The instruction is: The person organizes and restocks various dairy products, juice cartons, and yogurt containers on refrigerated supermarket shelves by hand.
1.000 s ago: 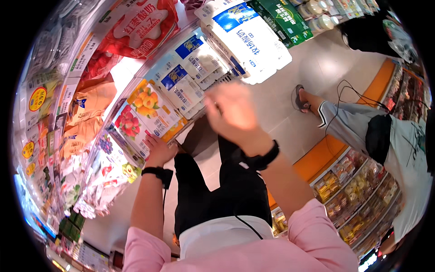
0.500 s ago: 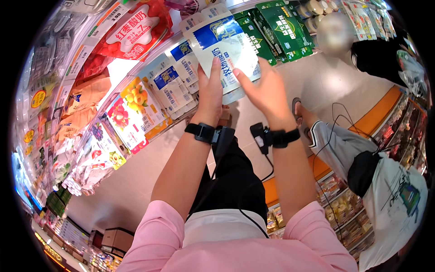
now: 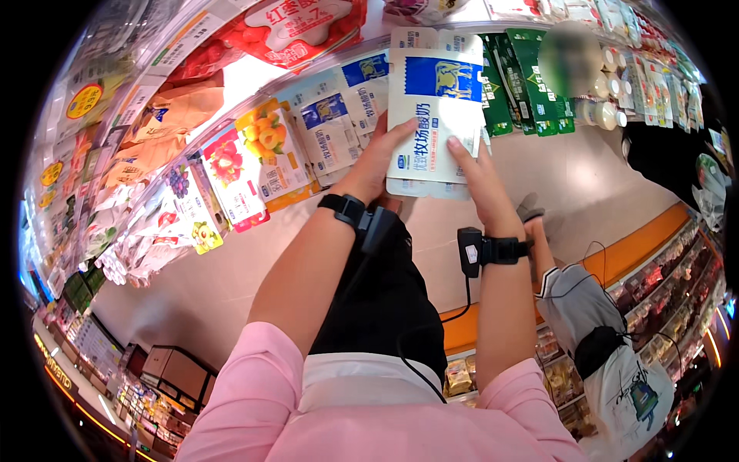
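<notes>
A white and blue yogurt carton (image 3: pixel 439 127) with a cow picture is held between my two hands in front of the shelf. My left hand (image 3: pixel 376 158) grips its left side, thumb on the front face. My right hand (image 3: pixel 488 185) holds the right side, its thumb also on the front and the other fingers hidden behind. More carton edges show above and below the front one, but how many are held together I cannot tell. Matching blue and white cartons (image 3: pixel 325 127) stand on the shelf just left of my left hand.
Left along the shelf are orange-fruit packs (image 3: pixel 273 154), pink-fruit packs (image 3: pixel 232 173) and a large red bag (image 3: pixel 308 31). Green cartons (image 3: pixel 535 85) and white bottles (image 3: pixel 605 115) stand to the right. Another person in grey trousers (image 3: pixel 577 300) is at the right, beside an orange-edged shelf (image 3: pixel 654 231).
The carton has turned from tilted to nearly upright and now faces me more squarely. Both hands have shifted right and slightly down in the picture, still holding it. The view has also swung.
</notes>
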The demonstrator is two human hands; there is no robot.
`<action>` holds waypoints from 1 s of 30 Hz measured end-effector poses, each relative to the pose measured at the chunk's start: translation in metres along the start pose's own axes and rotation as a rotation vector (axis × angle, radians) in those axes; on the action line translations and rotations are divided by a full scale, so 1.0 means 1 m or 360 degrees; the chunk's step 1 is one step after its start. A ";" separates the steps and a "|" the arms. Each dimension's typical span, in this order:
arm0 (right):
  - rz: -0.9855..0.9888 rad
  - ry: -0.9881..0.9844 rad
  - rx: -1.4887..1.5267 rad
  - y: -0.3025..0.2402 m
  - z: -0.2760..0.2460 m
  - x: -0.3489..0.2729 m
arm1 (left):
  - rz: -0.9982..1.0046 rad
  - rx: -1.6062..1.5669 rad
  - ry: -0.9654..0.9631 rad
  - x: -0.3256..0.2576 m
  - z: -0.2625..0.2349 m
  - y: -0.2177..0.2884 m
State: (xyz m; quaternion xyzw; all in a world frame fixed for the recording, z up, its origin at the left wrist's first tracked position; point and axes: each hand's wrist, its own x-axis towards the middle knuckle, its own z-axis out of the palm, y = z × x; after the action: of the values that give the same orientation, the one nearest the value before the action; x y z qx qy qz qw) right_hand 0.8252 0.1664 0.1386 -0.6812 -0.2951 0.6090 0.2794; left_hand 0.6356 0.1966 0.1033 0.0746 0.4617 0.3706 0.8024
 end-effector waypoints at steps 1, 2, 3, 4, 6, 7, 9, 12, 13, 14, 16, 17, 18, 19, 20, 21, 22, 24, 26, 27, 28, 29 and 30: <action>0.0003 0.0010 -0.0010 -0.001 0.002 0.002 | -0.0120 -0.0060 -0.0021 0.001 -0.006 0.003; -0.0054 -0.0049 0.0071 -0.002 0.005 0.005 | -0.0241 -0.0120 -0.0043 0.002 -0.008 0.002; -0.0110 -0.0107 0.0155 -0.004 0.009 0.006 | -0.0212 -0.0136 -0.0040 0.004 -0.007 -0.001; -0.0106 -0.0096 0.0149 -0.003 0.008 0.007 | -0.0220 -0.0142 -0.0049 0.004 -0.009 -0.003; -0.0077 -0.0133 0.0197 -0.003 0.007 0.009 | -0.0177 -0.0108 -0.0031 0.003 -0.014 -0.004; -0.0074 -0.0132 0.0197 -0.004 0.008 0.007 | -0.0131 -0.0064 -0.0087 0.006 -0.016 -0.006; 0.0082 -0.0297 0.0311 -0.009 0.009 0.003 | -0.0102 -0.0092 -0.0155 0.002 -0.024 -0.005; -0.0066 -0.0387 0.0319 -0.007 0.026 -0.013 | -0.0087 -0.0123 -0.0189 -0.028 -0.044 -0.003; -0.0165 -0.0381 0.0184 -0.002 0.034 -0.019 | -0.0015 -0.0055 -0.0131 -0.046 -0.049 0.002; -0.0223 -0.0382 0.0116 0.005 0.042 -0.021 | -0.0048 -0.0083 -0.0194 -0.058 -0.060 0.004; -0.0341 -0.0389 -0.0004 0.020 0.061 -0.023 | -0.0060 -0.0154 -0.0122 -0.085 -0.077 0.005; -0.0265 -0.0444 0.0072 0.027 0.069 -0.023 | -0.0071 -0.0149 -0.0122 -0.092 -0.079 0.000; -0.0198 -0.0504 0.0149 0.031 0.077 -0.022 | -0.0029 -0.0123 -0.0022 -0.098 -0.082 -0.002; -0.0181 -0.0573 0.0181 0.034 0.083 -0.015 | 0.0014 -0.0097 0.0079 -0.099 -0.086 -0.003; -0.0184 -0.0572 0.0189 0.037 0.085 -0.008 | 0.0013 -0.0089 0.0080 -0.096 -0.091 -0.006; -0.0081 -0.0640 0.0331 0.035 0.089 -0.005 | 0.0022 -0.0097 0.0171 -0.095 -0.096 -0.011; 0.0019 -0.0710 0.0473 0.033 0.094 -0.003 | 0.0034 -0.0103 0.0263 -0.095 -0.104 -0.017; 0.0097 -0.0720 0.0475 0.038 0.098 0.003 | -0.0004 -0.0120 0.0315 -0.089 -0.119 -0.027; 0.0147 -0.0715 0.0548 0.053 0.100 0.013 | 0.0083 -0.0033 0.0419 -0.077 -0.122 -0.037; 0.0178 -0.0666 0.0490 0.065 0.098 0.022 | 0.0097 -0.0015 0.0400 -0.066 -0.118 -0.034; 0.0168 -0.0661 0.0461 0.062 0.099 0.028 | 0.0098 -0.0018 0.0412 -0.060 -0.120 -0.030; 0.0171 -0.0654 0.0472 0.059 0.101 0.033 | 0.0105 -0.0008 0.0370 -0.054 -0.121 -0.025; 0.0173 -0.0647 0.0485 0.057 0.102 0.037 | 0.0113 0.0003 0.0329 -0.047 -0.124 -0.023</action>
State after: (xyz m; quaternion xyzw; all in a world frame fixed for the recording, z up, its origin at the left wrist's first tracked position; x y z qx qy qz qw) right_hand 0.7304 0.1576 0.0617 -0.5097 -0.2130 0.7850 0.2804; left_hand 0.5347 0.1214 0.0549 0.0531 0.5395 0.4041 0.7368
